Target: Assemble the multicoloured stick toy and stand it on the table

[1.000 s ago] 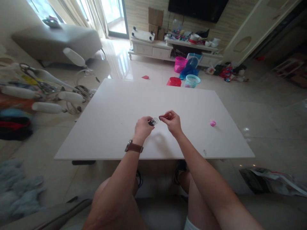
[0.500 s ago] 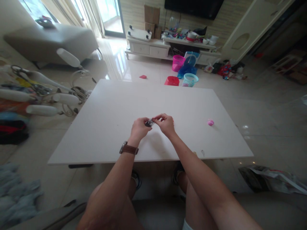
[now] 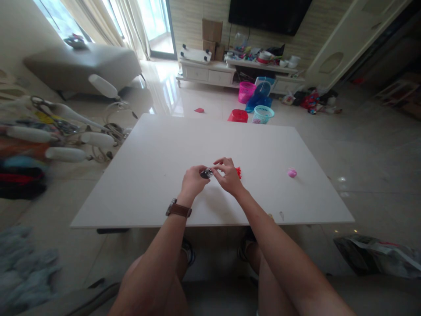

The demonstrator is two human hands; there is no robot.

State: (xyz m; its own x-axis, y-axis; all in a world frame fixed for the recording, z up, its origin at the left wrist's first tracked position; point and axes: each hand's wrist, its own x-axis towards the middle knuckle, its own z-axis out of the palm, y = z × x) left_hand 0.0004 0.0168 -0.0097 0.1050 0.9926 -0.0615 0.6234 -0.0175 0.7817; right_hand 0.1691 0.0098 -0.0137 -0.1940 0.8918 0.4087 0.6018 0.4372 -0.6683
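Note:
My left hand point(image 3: 193, 181) is closed around a small black object with a shiny, clear-looking end point(image 3: 206, 173), held just above the white table. I cannot make out its exact kind. Thumb and fingers of my right hand point(image 3: 228, 175) pinch at the shiny end, so the two hands meet over the middle of the table. Partly hidden behind the right hand is a bright red item point(image 3: 238, 172) on the tabletop. A brown-strapped watch point(image 3: 178, 209) is on my left wrist.
On the white table point(image 3: 158, 145), a pink-purple lump point(image 3: 292, 173) lies at right and a small clear piece point(image 3: 281, 215) near the front edge. Beyond stand a red tub point(image 3: 238, 116) and a light-blue basket point(image 3: 263, 114). A white lamp point(image 3: 98, 139) is at left.
The camera view has shifted a little, so the scene sits lower and further right. My right fingers have moved slightly at the shiny end, and more of the red item shows.

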